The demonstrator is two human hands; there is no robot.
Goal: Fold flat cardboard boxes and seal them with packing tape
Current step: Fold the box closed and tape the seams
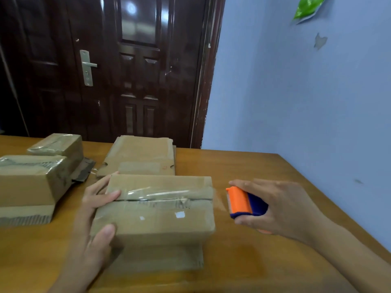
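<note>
A folded cardboard box [156, 220] stands in the middle of the wooden table, its top flaps closed, with clear packing tape [160, 194] lying along the seam. My left hand [95, 220] holds the box at its left end, thumb on the near top edge and fingers on the tape's left end. My right hand [273, 206] grips an orange and blue tape dispenser [245, 203] just right of the box. A thin stretch of clear tape runs from the box's right edge to the dispenser.
Two taped boxes [31, 182] [59, 144] stand at the left, one on flat cardboard. A stack of flat cardboard boxes [139, 153] lies behind the middle box. The wooden table [243, 261] has its right edge near the blue wall; a dark door is behind.
</note>
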